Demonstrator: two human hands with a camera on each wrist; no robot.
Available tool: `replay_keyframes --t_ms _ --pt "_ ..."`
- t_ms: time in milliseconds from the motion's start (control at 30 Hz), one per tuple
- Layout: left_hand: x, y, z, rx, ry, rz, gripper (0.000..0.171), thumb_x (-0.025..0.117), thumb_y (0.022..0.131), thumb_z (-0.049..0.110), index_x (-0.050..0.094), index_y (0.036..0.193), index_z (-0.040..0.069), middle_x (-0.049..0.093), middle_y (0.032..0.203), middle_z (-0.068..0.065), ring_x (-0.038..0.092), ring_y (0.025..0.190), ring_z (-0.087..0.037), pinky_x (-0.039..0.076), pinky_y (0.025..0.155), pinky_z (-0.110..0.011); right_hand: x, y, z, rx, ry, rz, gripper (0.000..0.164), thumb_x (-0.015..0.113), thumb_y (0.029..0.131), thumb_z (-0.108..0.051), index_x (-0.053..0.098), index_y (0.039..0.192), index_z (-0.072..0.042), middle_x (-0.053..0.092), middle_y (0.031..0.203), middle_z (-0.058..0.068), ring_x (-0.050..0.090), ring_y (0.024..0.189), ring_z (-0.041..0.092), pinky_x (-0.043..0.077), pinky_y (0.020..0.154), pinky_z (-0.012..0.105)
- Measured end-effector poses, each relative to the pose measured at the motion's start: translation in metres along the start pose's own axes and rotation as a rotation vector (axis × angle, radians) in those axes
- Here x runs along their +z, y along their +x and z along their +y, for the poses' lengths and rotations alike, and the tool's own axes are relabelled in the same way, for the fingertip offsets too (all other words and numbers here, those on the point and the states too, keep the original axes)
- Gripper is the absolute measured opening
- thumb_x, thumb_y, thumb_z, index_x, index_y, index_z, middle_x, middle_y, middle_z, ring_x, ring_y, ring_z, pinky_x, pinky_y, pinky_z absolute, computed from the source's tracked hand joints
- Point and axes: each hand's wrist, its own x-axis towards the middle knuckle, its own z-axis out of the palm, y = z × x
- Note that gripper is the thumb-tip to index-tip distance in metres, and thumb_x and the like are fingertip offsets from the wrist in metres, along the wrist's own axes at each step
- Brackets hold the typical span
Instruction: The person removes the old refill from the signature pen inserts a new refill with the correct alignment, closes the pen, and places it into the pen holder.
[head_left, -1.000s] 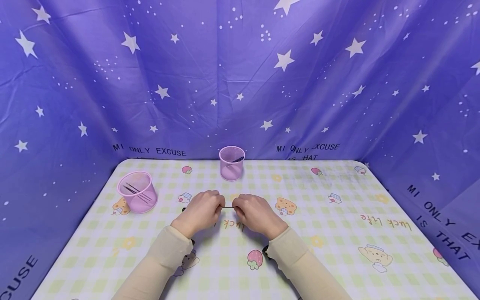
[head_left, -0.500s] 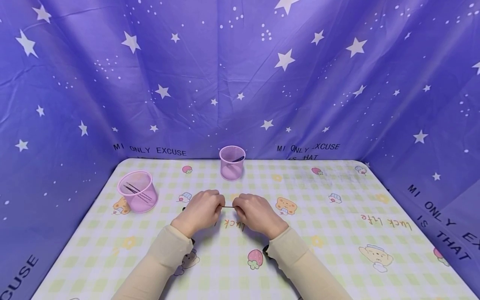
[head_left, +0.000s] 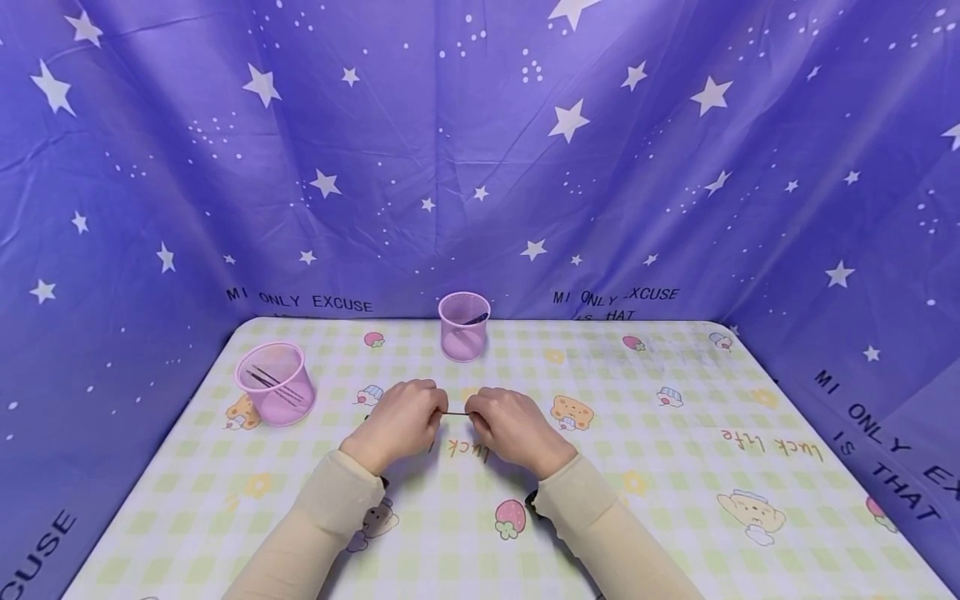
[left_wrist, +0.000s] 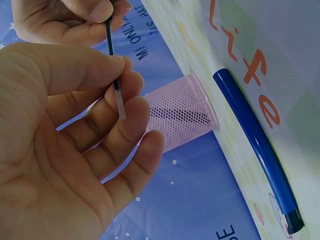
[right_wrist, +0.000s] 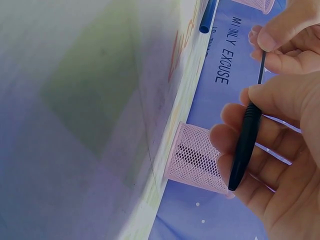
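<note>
pen refill (left_wrist: 110, 42), 1: between the hands, above the table; best kept in line with the black pen section (right_wrist: 244, 142), 1, lest it bend.
hands, 2: left hand (head_left: 401, 425) pinching the refill near its clear end; right hand (head_left: 517, 425) clamped on the black section.
blue pen barrel (left_wrist: 257, 145), 1: on the tablecloth (head_left: 675, 533), 3 o'clock of the left hand, left wrist view.
pink mesh cups, 2: 12 o'clock of the refill (head_left: 456, 346), 9 o'clock (head_left: 273, 411); contents uncountable.

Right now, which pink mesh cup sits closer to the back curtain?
The far central cup, beside the starred curtain. The other cup, holding thin dark sticks, stands further forward, left of the left hand.
</note>
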Motion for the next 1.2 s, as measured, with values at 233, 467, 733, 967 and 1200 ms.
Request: replay_keyframes --t_ms 233,467,733,967,1200 --pt "-0.0005 0.0 -0.0017 0.008 0.005 0.007 0.015 0.063 0.073 -0.001 0.068 0.073 0.013 0.056 0.07 0.005 0.057 0.065 -0.014 0.047 0.062 -0.031 -0.0016 0.0002 -0.0008 0.002 0.007 0.001 0.014 0.06 0.085 -0.007 0.06 0.078 -0.018 0.05 0.072 -0.008 0.049 0.064 0.009 0.044 0.061 0.028" --pt "-0.001 0.0005 -0.0032 -0.006 0.016 -0.016 0.015 0.061 0.073 -0.001 0.069 0.074 0.013 0.055 0.071 0.006 0.056 0.066 -0.012 0.047 0.063 -0.03 -0.0019 0.0002 -0.0007 0.011 0.004 -0.003 0.013 0.06 0.086 -0.007 0.06 0.079 -0.018 0.051 0.072 -0.009 0.049 0.064 0.009 0.045 0.061 0.028" --pt "-0.0016 0.0003 -0.0043 -0.005 0.012 -0.014 0.015 0.063 0.073 -0.001 0.069 0.075 0.013 0.056 0.071 0.005 0.056 0.066 -0.013 0.047 0.063 -0.03 -0.003 -0.0002 -0.0016 0.027 0.006 -0.008 0.013 0.06 0.086 -0.007 0.062 0.08 -0.018 0.052 0.073 -0.009 0.049 0.065 0.008 0.045 0.062 0.028" --pt "-0.0029 0.0 -0.0047 -0.004 0.009 -0.022 0.015 0.064 0.074 -0.001 0.068 0.074 0.013 0.056 0.071 0.005 0.056 0.066 -0.013 0.046 0.063 -0.03 -0.0031 -0.0002 -0.0014 0.025 0.008 -0.001 0.012 0.06 0.086 -0.008 0.061 0.079 -0.018 0.051 0.073 -0.008 0.049 0.065 0.009 0.045 0.062 0.028" --pt "-0.0036 0.0002 -0.0052 -0.01 0.016 -0.035 0.014 0.063 0.076 -0.001 0.067 0.073 0.013 0.054 0.07 0.006 0.054 0.065 -0.013 0.045 0.062 -0.03 -0.003 0.0 -0.0011 0.026 0.009 0.0 0.013 0.06 0.087 -0.008 0.061 0.079 -0.018 0.051 0.073 -0.009 0.049 0.065 0.008 0.045 0.062 0.028"
